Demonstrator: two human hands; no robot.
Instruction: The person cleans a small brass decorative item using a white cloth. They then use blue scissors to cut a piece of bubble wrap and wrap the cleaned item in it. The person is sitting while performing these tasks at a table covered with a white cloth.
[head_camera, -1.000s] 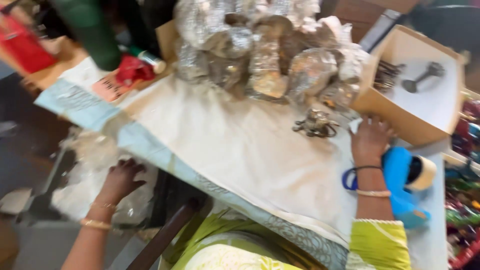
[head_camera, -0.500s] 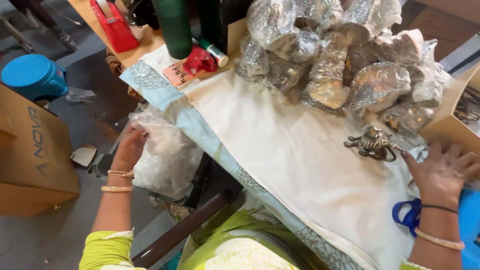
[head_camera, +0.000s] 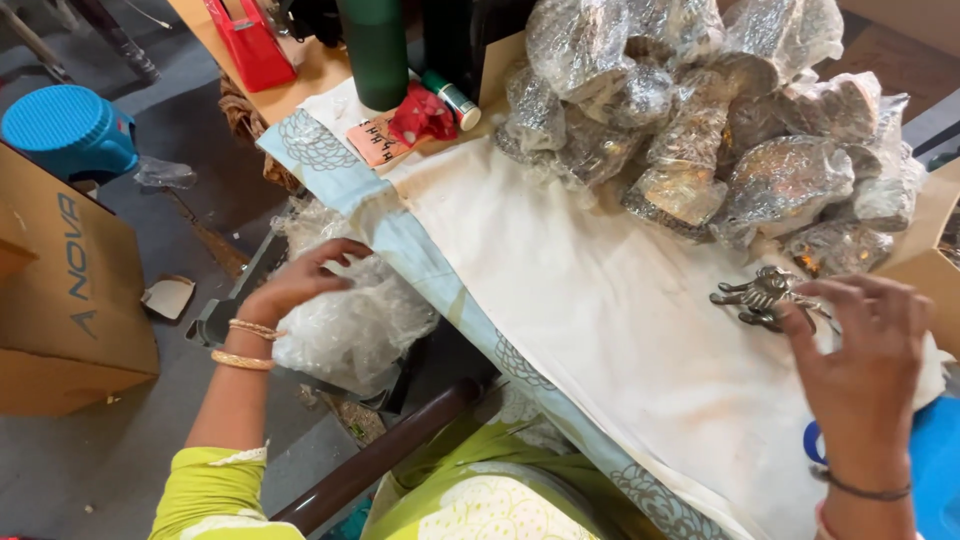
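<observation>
Metal figure (head_camera: 762, 296) lies on the white cloth (head_camera: 600, 330) over the desk, just below the heap of shiny wrapped bundles (head_camera: 700, 130). Right hand (head_camera: 862, 370) has its grip wide open, fingertips touching the figure. Left hand (head_camera: 300, 280) reaches down beside the desk, fingers loosely curled on a bag of bubble wrap (head_camera: 345, 320).

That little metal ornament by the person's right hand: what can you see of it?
The metal ornament is small, dark and silvery, with curled, spiky parts; its exact shape is unclear. It lies flat on the cream cloth, unwrapped, just below the plastic-wrapped bundles. The right hand reaches over it, fingertips at its edge.
</observation>
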